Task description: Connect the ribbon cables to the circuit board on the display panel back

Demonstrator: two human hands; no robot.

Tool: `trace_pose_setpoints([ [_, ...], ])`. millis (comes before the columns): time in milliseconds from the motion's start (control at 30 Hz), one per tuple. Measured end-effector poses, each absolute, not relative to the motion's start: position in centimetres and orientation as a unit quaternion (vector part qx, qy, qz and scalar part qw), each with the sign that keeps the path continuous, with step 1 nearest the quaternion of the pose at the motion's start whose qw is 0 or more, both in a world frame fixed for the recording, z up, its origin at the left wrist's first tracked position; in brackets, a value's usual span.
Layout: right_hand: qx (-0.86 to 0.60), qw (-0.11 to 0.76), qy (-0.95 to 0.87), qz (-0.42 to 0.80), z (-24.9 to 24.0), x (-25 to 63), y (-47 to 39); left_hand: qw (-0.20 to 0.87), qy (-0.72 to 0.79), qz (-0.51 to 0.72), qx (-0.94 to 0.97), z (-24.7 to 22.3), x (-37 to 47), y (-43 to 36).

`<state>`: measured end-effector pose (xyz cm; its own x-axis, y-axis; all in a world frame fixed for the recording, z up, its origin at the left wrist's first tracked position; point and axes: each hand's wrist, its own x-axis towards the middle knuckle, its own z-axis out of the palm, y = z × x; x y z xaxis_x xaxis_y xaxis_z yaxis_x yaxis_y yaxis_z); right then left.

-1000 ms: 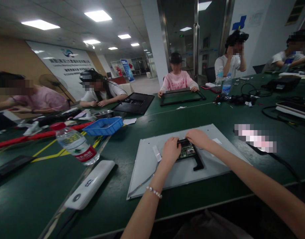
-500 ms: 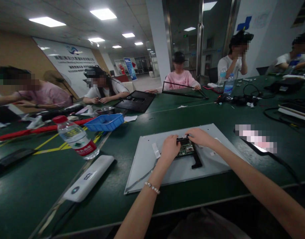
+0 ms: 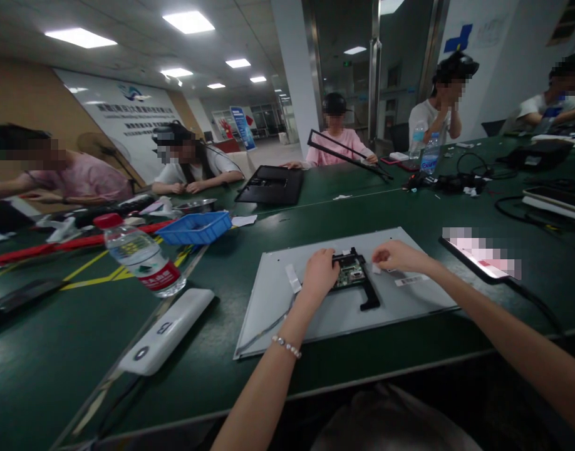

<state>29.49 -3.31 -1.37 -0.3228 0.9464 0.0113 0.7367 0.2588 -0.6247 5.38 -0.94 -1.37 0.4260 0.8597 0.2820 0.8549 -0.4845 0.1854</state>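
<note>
A grey flat panel (image 3: 278,300) lies on the green table in front of me. On its middle sits a green circuit board (image 3: 351,274) in a black frame (image 3: 371,295). My left hand (image 3: 321,274), with a beaded bracelet at the wrist, grips the left edge of the frame, its fingertips on the upper left corner. To the right of the board, my right hand (image 3: 395,255) hovers over the panel with fingers pressed together; a small white piece (image 3: 376,268) shows at the fingertips. A white label (image 3: 409,280) is on the panel.
A water bottle (image 3: 144,260), a white power bank (image 3: 168,332) and a blue tray (image 3: 196,228) stand left. A lit phone (image 3: 480,255) with a cable lies right. Across the table, a person (image 3: 337,141) holds a thin black frame (image 3: 339,150) near a black panel (image 3: 271,185).
My right hand has moved right, off the top of the black frame. My left hand stays on it. Across the table, the thin frame is tilted more steeply and the black panel has turned.
</note>
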Motion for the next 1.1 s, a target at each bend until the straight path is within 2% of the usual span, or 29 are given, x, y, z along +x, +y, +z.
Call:
trace_pose_setpoints([
  [400,-0.565,0.212,-0.731,0.317,-1.7,29.9,-4.6,-0.006,0.511,0.156,0.845,-1.2,5.4,-1.2],
  [700,-0.543,0.307,-0.636,0.453,-1.7,29.7,-4.6,-0.013,0.51,0.169,0.843,-0.8,5.7,-1.5],
  [833,-0.557,0.328,-0.604,0.466,-2.2,28.4,-4.7,-0.009,0.388,0.219,0.895,0.5,6.1,-2.7],
  [967,-0.558,0.355,-0.567,0.492,-2.6,27.8,-4.8,0.026,0.238,0.185,0.953,1.4,6.9,-4.1],
  [1100,-0.555,0.364,-0.549,0.508,-2.4,27.7,-4.9,0.037,0.207,0.156,0.965,1.2,7.4,-4.5],
])
